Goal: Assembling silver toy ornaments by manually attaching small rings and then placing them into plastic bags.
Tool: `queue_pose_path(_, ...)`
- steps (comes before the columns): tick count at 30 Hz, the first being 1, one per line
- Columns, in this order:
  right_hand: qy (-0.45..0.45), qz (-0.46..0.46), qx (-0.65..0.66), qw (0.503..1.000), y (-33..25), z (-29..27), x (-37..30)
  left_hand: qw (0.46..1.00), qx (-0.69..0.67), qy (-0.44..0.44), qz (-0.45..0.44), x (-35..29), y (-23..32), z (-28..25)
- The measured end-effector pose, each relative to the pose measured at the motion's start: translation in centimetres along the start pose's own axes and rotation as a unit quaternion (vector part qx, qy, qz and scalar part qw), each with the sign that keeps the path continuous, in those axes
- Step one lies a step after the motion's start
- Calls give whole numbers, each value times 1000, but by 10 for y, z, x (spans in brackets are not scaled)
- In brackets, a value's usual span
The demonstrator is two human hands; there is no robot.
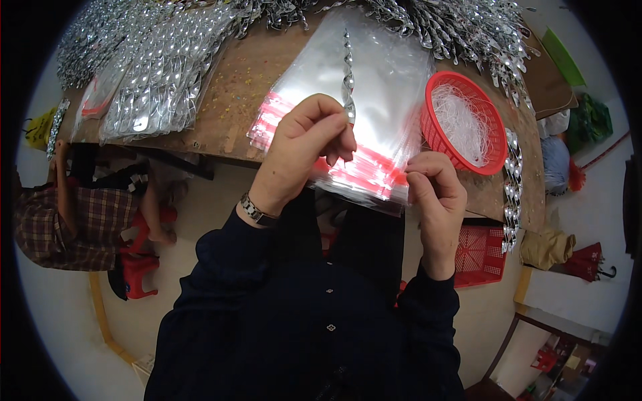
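A brown table (231, 87) stands over pale floor (167, 314) beside a whitish wall (605, 184).

Bag stack (391, 70) sits mid near edge of the counter (231, 83), poking over it. Basket (433, 134) is just right of that, threads (461, 123) inside. Packed strands (157, 83) near the left corner, strand pile (455, 30) toward the far side.

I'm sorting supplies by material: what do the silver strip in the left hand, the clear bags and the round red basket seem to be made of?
Silver strip: foil or metallized plastic, perhaps; mirror-bright glints along its twists.
Clear bags: probably thin plastic film, glossy and see-through with streaky reflections.
Round red basket: likely molded plastic, smooth-looking, with even colour and a perforated wall.
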State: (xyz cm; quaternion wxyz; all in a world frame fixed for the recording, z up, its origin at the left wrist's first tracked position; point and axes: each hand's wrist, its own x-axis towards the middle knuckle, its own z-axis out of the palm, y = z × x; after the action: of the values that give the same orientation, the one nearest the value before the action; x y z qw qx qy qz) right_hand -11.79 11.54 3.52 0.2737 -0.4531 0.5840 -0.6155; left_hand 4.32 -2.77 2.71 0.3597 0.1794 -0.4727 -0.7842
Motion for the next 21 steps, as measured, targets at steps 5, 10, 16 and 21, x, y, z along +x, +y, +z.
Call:
queue_pose_path(5,0,55,42,998,-9,16,2,997,63,-23,-43,-7,-4,6)
queue_pose_path(10,-1,76,58,995,-11,26,4,997,42,-14,-61,-10,-9,10)
queue_pose_path(16,-3,87,73,994,-7,31,7,997,22,-33,-59,-10,-8,10)
queue_pose_path(21,4,105,75,992,-7,35,9,998,2,-40,-51,-11,-9,14)
